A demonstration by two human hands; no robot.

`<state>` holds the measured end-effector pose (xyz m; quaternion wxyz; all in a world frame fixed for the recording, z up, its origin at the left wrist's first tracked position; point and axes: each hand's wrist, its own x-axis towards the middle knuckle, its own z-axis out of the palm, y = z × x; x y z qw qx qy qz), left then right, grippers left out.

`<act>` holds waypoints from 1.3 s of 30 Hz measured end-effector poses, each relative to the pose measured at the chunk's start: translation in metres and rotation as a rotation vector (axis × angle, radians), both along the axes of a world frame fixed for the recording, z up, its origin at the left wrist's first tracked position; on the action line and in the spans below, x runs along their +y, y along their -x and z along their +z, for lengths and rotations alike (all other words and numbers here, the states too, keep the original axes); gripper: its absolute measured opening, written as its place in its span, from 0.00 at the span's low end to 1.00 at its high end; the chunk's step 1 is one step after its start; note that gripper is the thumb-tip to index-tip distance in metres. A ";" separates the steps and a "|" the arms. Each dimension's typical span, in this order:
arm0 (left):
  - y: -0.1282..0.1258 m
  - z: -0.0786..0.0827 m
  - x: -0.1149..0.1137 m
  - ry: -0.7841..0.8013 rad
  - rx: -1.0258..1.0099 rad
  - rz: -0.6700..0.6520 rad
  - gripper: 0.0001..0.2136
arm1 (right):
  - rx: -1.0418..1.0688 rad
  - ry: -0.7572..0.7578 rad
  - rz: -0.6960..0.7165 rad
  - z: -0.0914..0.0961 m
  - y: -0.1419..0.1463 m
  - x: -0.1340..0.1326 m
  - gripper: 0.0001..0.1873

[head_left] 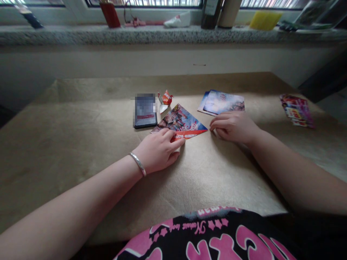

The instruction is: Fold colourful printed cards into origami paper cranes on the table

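Note:
A colourful printed paper (182, 121), folded into a triangle, lies flat on the tan table (81, 137). My left hand (158, 150) rests on its near left edge, fingers curled and pressing the fold down; a silver bracelet sits on that wrist. My right hand (233, 126) has its fingertips pinched together at the triangle's right tip. A small folded paper figure (165, 99) stands just behind the triangle.
A dark phone (145, 111) lies left of the paper. A stack of printed sheets (222, 102) sits behind my right hand, and more leaflets (297, 110) lie at the far right. The windowsill (162, 34) holds a red cup, bottles and a yellow box.

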<state>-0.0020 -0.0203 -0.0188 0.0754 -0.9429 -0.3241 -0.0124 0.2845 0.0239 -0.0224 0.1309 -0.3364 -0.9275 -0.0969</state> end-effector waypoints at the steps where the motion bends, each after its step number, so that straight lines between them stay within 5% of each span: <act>1: 0.000 0.000 0.000 0.005 -0.010 -0.005 0.16 | 0.033 -0.001 0.015 0.000 0.002 -0.001 0.14; 6: 0.002 -0.003 0.002 0.039 -0.075 -0.027 0.17 | 0.087 0.081 0.158 -0.003 0.022 -0.010 0.15; 14: 0.002 -0.007 0.003 0.021 -0.079 -0.017 0.18 | 0.097 0.141 0.144 -0.008 0.046 -0.018 0.15; 39: -0.004 -0.010 0.010 0.051 -0.149 -0.024 0.19 | 0.103 0.162 0.199 -0.006 0.053 -0.016 0.19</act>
